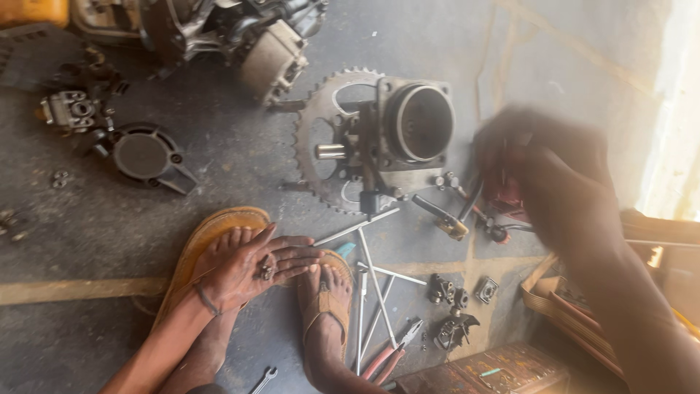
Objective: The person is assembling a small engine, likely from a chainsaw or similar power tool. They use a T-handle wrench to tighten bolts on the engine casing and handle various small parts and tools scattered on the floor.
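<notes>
- The grey concrete floor (219, 160) carried everything, engine parts scattered across it.
- A grey metal engine cylinder block (415, 124) stood on a toothed steel sprocket (321, 131), just ahead of my feet.
- My right hand (543, 164) hovered, blurred, over small tools beside the cylinder block; I could not tell its grip.
- My left hand (255, 266) rested flat, fingers spread, on my foot in a tan sandal (211, 230), holding nothing.
- Thin silver rods (375, 281) lay crossed beside my feet, near red-handled pliers (390, 354).
</notes>
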